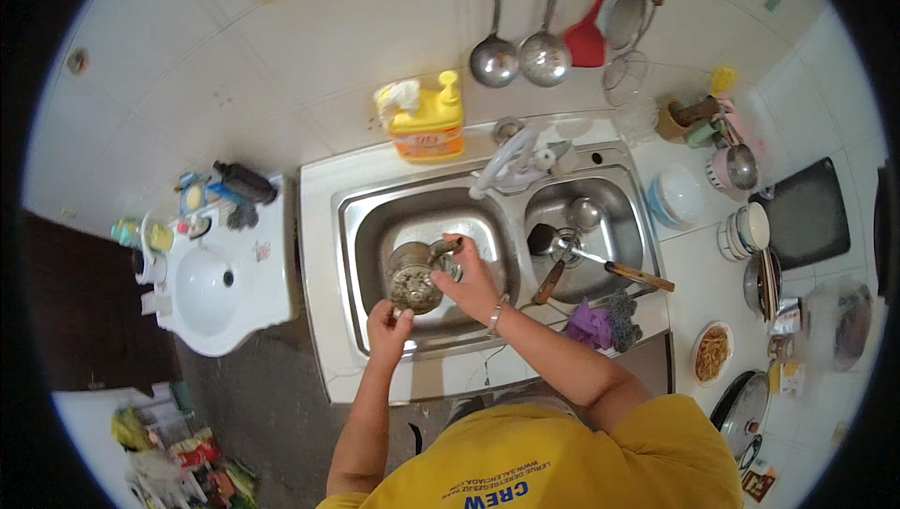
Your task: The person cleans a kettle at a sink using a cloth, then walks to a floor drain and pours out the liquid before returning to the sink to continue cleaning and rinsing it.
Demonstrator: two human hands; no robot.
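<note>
A small, round, stained metal vessel (413, 286), like a pot or jug, is held tilted over the left basin (364, 228) of the steel sink. From its upper right side curves a dark spout or handle (448, 247); I cannot make out which. My right hand (471, 286) is closed on this side, thumb against the vessel and fingers by the curved part. My left hand (388, 329) pinches the vessel's lower left edge. The surface towards me is mottled brown and grey. Behind the basin, the white faucet (516, 164) stands apart from both hands.
The right basin (609, 214) holds a dark-headed spatula (541, 239) and other utensils. A purple cloth (589, 325) and dark scourer (621, 320) lie on the front rim. Behind stands a yellow soap bottle (427, 125). Bowls (677, 196) line the right counter; ladles (494, 61) hang above.
</note>
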